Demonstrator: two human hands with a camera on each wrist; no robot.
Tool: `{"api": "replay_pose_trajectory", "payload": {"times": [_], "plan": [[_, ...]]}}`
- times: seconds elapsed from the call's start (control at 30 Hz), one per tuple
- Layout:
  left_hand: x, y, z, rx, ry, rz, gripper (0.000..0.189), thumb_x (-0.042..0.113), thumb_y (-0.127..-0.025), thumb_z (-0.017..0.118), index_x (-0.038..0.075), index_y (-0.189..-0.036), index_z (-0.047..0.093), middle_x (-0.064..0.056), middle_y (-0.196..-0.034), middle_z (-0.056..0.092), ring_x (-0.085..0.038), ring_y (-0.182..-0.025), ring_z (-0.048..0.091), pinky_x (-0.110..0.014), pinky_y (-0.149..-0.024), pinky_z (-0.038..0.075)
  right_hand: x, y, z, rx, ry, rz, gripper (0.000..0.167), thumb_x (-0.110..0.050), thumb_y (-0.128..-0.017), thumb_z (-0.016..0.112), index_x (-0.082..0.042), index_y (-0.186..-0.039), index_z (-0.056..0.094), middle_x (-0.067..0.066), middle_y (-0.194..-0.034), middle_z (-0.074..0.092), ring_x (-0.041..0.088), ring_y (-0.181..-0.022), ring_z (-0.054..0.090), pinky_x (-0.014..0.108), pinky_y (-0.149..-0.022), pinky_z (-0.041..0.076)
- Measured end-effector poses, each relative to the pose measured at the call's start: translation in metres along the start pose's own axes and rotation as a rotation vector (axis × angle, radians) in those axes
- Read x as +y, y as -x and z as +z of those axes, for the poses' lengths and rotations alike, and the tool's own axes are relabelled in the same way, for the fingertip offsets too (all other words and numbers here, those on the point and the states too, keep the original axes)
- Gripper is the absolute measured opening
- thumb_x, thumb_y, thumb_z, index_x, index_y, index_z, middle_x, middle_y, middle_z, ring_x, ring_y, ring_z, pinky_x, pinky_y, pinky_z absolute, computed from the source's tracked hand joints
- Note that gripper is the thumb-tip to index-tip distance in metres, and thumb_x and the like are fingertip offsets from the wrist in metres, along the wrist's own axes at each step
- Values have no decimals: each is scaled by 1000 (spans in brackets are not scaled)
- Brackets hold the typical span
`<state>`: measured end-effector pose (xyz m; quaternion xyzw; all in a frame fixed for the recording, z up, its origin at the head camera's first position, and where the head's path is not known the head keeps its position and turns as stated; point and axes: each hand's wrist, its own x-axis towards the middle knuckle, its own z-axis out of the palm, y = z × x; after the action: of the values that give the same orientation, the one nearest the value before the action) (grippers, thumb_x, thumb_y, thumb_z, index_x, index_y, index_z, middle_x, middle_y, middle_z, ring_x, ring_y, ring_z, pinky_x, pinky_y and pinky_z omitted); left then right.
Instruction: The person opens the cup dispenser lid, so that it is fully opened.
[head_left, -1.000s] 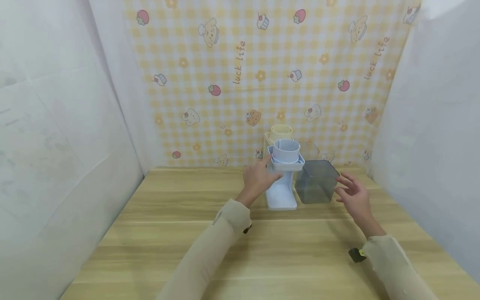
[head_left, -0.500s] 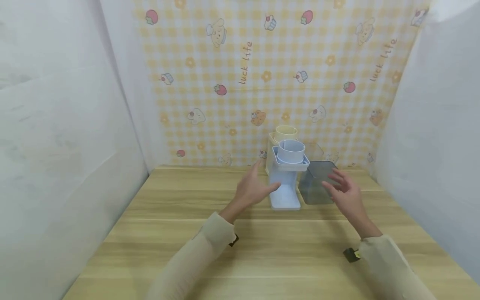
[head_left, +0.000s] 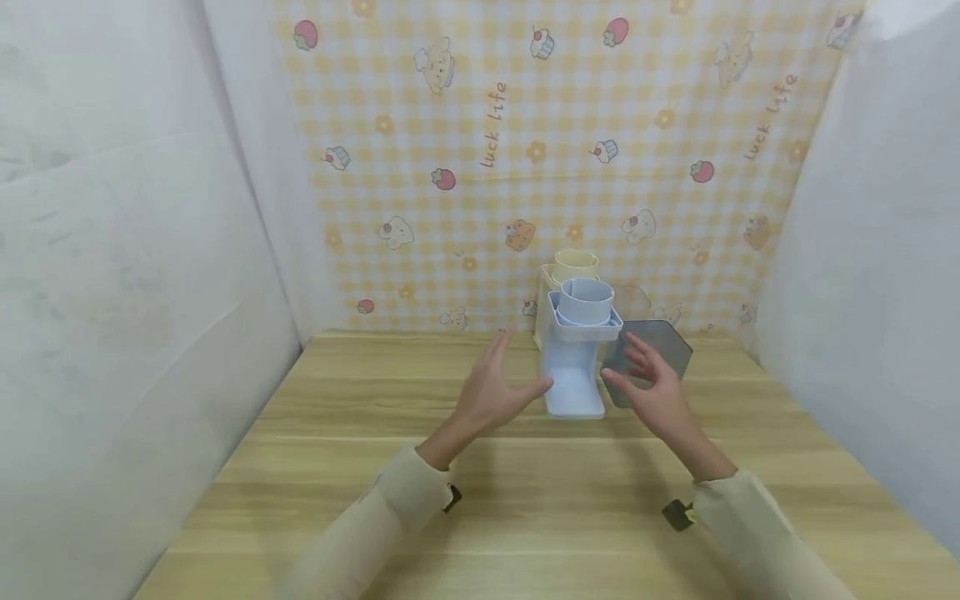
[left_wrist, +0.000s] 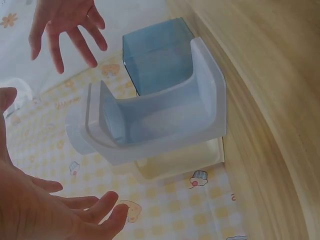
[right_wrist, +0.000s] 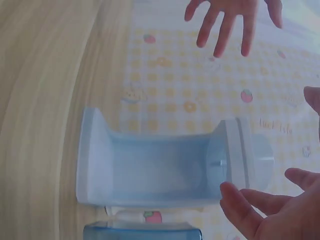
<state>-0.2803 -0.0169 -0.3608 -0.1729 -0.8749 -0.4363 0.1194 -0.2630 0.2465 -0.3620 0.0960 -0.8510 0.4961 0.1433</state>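
A pale blue C-shaped stand point(head_left: 573, 367) is upright on the table, with a flat foot and an upper shelf that bears a round pale blue collar point(head_left: 587, 302). To its left hovers my left hand point(head_left: 489, 392), fingers spread and holding nothing. My right hand point(head_left: 660, 400) is also spread and holds nothing; it overlaps the smoky see-through box point(head_left: 667, 346) to the right of the stand. Both palms face the stand in the wrist views, where the stand point(left_wrist: 160, 117) lies between the two hands, apart from the fingers.
Behind the blue stand is a similar cream-yellow stand point(head_left: 576, 263), mostly hidden by it. A faint clear piece point(head_left: 633, 295) shows beside that one. The wooden table point(head_left: 525, 517) ends at a checked cloth backdrop point(head_left: 420, 208), with white sheets on both sides.
My left hand has drawn away from the blue stand, left and towards me. My right hand has moved left, across the front of the smoky box. The view has turned slightly left.
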Motion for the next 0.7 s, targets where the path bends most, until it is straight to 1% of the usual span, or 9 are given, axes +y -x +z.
{"api": "replay_pose_trajectory", "payload": {"times": [0.07,0.17,0.23,0.33,0.43,0.53,0.6,0.7], "plan": [[-3,2,-1,9,-3,11,102,62,-80,69,15,-158,24,-9,-162,26,-37,-145,28,-62,-108,31,-3,0,6,-28,1,-3,82,-38,-93,70,-12,-157,26,26,-153,35,51,-131,42,63,-94,46],[-6,5,-3,6,-12,25,103,65,-79,69,14,-157,25,-9,-161,27,-39,-144,29,-65,-106,33,-5,1,16,-48,22,-15,83,-39,-92,71,-12,-157,27,25,-154,36,49,-131,43,63,-95,46],[-7,6,-3,-4,-34,41,102,66,-79,67,12,-156,28,-10,-161,28,-42,-142,30,-66,-104,34,-6,2,23,-56,42,-23,83,-40,-91,72,-12,-156,29,23,-153,37,48,-129,45,62,-94,46],[-9,9,-3,-12,-62,54,99,63,-80,68,9,-155,31,-13,-160,29,-45,-141,32,-66,-103,35,-6,4,34,-85,67,-43,83,-41,-90,73,-12,-155,30,23,-152,39,48,-126,48,60,-91,49],[-11,11,-2,-9,-64,46,97,59,-82,69,10,-156,29,-13,-160,29,-45,-141,31,-67,-104,34,-5,7,41,-106,70,-50,84,-41,-89,74,-13,-155,32,24,-152,39,48,-126,49,57,-88,52],[-12,12,0,-17,-48,35,98,59,-83,68,14,-158,24,-13,-161,26,-44,-143,27,-68,-105,31,-5,9,45,-98,65,-48,83,-40,-88,75,-14,-155,33,24,-151,40,48,-126,49,55,-87,53],[-14,13,2,-26,-43,34,99,61,-83,67,16,-159,22,-12,-162,24,-44,-144,26,-69,-104,32,-4,9,46,-93,65,-51,83,-40,-88,75,-14,-155,33,24,-151,40,48,-126,49,55,-87,53],[-15,13,4,-34,-63,57,100,64,-83,65,16,-159,21,-13,-162,24,-46,-142,28,-70,-102,34,-4,9,46,-80,81,-72,82,-41,-88,74,-13,-155,34,22,-152,39,48,-126,49,53,-85,55]]}}
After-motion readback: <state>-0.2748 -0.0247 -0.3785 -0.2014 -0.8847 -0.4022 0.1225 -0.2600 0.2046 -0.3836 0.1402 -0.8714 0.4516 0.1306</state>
